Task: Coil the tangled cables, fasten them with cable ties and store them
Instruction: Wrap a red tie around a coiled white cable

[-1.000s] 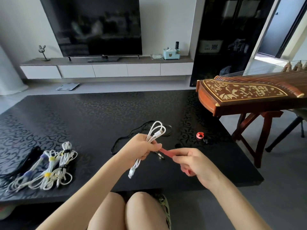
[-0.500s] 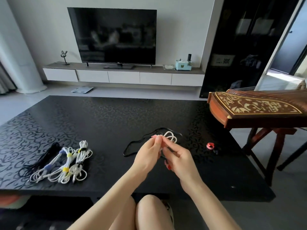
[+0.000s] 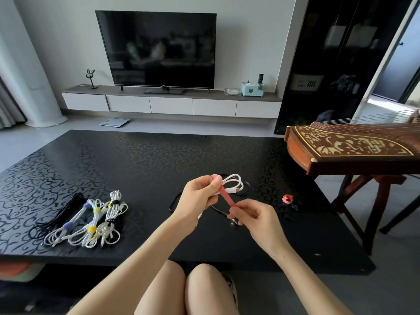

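Gripping a coiled white charging cable point(image 3: 234, 184) in the left hand point(image 3: 197, 201), fingers curled round the bundle, thumb pressing one end of a pink cable tie point(image 3: 225, 196) against it. Pinching the tie's other end in the right hand point(image 3: 254, 214), lower and to the right, with the strap stretched straight between the two hands. All held above the near middle of the black patterned table point(image 3: 136, 160), clear of its top, with the coil's loops and one connector sticking out past the left hand on the far side.

On the table beneath and behind the hands, a loose black cable point(image 3: 173, 203), uncoiled, one plug end near the right hand. To the right of that, a rolled red cable tie point(image 3: 287, 198), and just beside it a small dark item, too small to tell. Toward the near left edge, a row of tied white cable bundles point(image 3: 91, 221) with yellow, violet and black ties, and next to them on the left a black cable bundle point(image 3: 61, 214).

Past the table's right side, a wooden guzheng point(image 3: 341, 148) on a stand. Farther back on the floor, a bathroom scale point(image 3: 114, 122). Against the wall, a low white TV console point(image 3: 170, 103) bearing a dark flat-screen TV point(image 3: 159, 48), a rabbit-shaped ornament point(image 3: 91, 78) at the left and a light blue tissue box point(image 3: 251, 89) at the right. Right of the console, a tall black cabinet point(image 3: 329, 64).
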